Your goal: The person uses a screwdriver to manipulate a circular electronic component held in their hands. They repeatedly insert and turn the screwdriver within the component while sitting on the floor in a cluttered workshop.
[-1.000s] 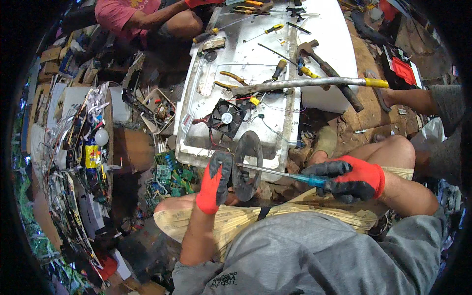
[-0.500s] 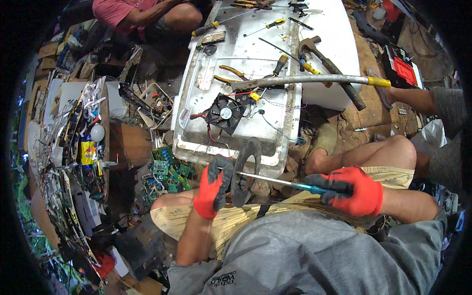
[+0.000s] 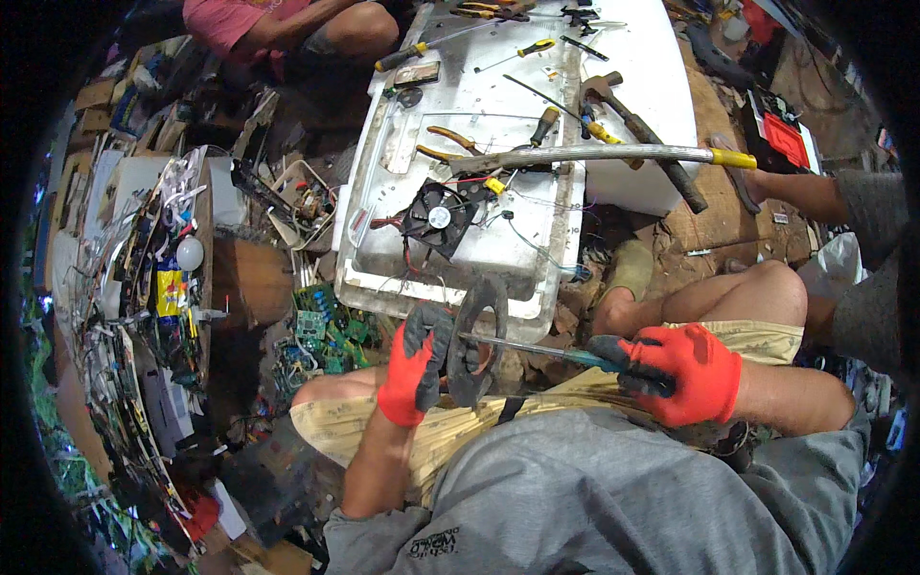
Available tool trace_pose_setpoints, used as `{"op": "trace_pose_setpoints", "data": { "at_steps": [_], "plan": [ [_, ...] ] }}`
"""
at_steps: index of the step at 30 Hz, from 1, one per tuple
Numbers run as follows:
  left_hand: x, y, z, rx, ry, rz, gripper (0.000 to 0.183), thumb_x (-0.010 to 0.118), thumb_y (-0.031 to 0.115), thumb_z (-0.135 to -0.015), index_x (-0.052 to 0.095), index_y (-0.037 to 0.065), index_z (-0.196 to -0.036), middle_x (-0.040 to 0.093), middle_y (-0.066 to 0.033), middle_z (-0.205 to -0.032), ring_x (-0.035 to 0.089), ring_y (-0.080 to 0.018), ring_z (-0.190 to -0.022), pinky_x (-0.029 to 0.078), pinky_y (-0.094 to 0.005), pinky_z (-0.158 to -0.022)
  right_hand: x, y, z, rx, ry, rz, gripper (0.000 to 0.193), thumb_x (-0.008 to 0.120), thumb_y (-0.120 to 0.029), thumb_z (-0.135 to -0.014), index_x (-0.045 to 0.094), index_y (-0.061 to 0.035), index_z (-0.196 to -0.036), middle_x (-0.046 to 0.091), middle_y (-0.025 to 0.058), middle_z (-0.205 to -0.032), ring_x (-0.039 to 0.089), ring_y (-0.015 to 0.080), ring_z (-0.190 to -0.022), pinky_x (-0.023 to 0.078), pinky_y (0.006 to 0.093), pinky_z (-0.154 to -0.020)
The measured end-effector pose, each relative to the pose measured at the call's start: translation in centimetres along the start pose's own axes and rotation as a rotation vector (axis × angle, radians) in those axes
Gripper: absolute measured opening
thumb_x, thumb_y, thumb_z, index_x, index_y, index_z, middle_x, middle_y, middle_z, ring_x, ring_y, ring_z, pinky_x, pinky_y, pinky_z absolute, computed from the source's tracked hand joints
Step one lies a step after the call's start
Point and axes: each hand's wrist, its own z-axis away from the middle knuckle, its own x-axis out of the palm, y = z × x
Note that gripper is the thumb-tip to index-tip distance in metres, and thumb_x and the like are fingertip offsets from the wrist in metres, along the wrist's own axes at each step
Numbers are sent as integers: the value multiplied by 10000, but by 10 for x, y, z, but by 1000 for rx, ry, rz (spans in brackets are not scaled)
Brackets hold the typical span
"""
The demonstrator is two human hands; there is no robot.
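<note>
From the wearer's head, one wide fisheye camera looks steeply down and forward over the grey shirt (image 3: 594, 489), close above the left hand (image 3: 410, 372) and right hand (image 3: 685, 376), reaching across the white bench (image 3: 513, 257) to a far-left co-worker (image 3: 230, 27); straight edges bend toward its dark rim.

Clock centred on the ring (image 3: 494, 305). Left hand (image 3: 417, 362) at 9 o'clock, right hand (image 3: 678, 376) at 3, screwdriver (image 3: 537, 349) running between ring and right hand. Panel (image 3: 508, 251) beyond, 12 o'clock; on it, fan (image 3: 439, 218) nearer, between 11 and 12, pliers (image 3: 458, 140) farther, 12. Pipe (image 3: 604, 154) spans 12 to 2, across hammer (image 3: 644, 132) at 1. Circuit boards (image 3: 331, 331), 9 o'clock, past left hand. Co-worker (image 3: 259, 34), 11.
</note>
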Motion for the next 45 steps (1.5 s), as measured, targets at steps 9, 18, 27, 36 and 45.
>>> {"op": "trace_pose_setpoints", "data": {
  "at_steps": [9,18,27,36,45],
  "plan": [
    [-13,-9,4,114,244,77,113,537,192,-1000,561,82,-1004,552,28,-878,510,-63,-774,442,-240,-689,0,7,-10,-8,0,-434,610,726,-170,-782,522,-47,-1344,649,74,-1036,656,189,-825,537,376,-673],
    [-36,-22,11,-113,298,182,298,621,162,-968,570,10,-1219,637,-56,-1102,604,-127,-953,499,-276,-834,3,13,-14,91,-183,-832,408,608,-176,-944,560,-13,-1315,671,44,-902,572,93,-678,461,265,-565],
    [-31,-19,3,-150,308,-28,158,632,152,-956,625,7,-1018,626,-1,-910,565,-85,-804,475,-250,-726,0,-18,-21,543,-244,-1253,267,607,-167,-934,662,-29,-1156,665,10,-817,557,85,-613,436,262,-524],
    [-17,-10,11,-54,381,-65,134,601,143,-968,620,13,-939,613,8,-849,540,-72,-755,451,-247,-660,12,-36,-13,323,1,-509,417,714,-72,-795,638,-11,-1200,701,53,-841,596,88,-748,494,294,-675],
    [-20,-10,5,-8,388,-182,163,591,167,-971,618,27,-892,591,12,-798,524,-81,-712,429,-255,-626,21,-28,-16,140,96,-243,462,693,-126,-775,614,-46,-1223,638,95,-818,623,218,-664,494,345,-586]
  ]
}}
